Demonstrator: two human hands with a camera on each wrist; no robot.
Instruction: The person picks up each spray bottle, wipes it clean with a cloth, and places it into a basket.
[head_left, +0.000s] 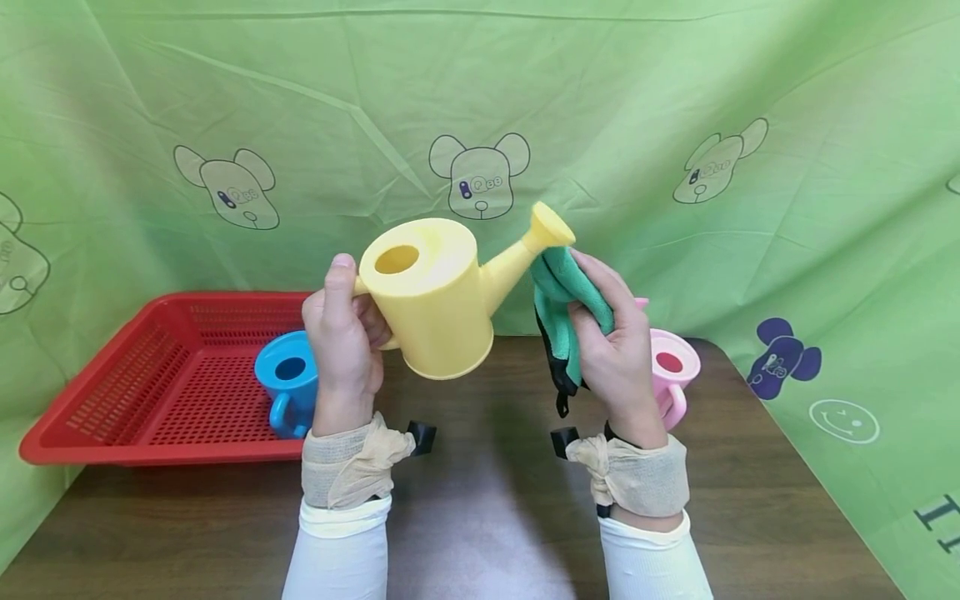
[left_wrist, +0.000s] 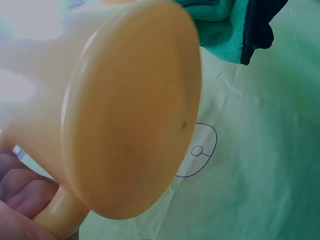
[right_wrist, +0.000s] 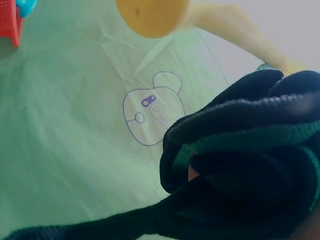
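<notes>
A yellow watering can [head_left: 447,321] is held up over the table, its spout slanting up to the right. My left hand [head_left: 343,333] grips it by the handle; in the left wrist view the fingers curl through the handle [left_wrist: 65,212] and the can's round base [left_wrist: 135,115] faces the camera. In my right hand [head_left: 618,350] is a folded green cloth [head_left: 558,300] with black edging, pinched between thumb and fingers. The cloth lies against the underside of the spout's flared head [head_left: 550,225]. Dark folds of the cloth [right_wrist: 250,115] fill much of the right wrist view.
On the left stands a red perforated basket [head_left: 112,392] with a blue watering can [head_left: 288,375] at its right end. A pink watering can [head_left: 672,367] stands behind my right hand, partly hidden. Behind the brown table [head_left: 480,517] hangs a green printed curtain [head_left: 360,100].
</notes>
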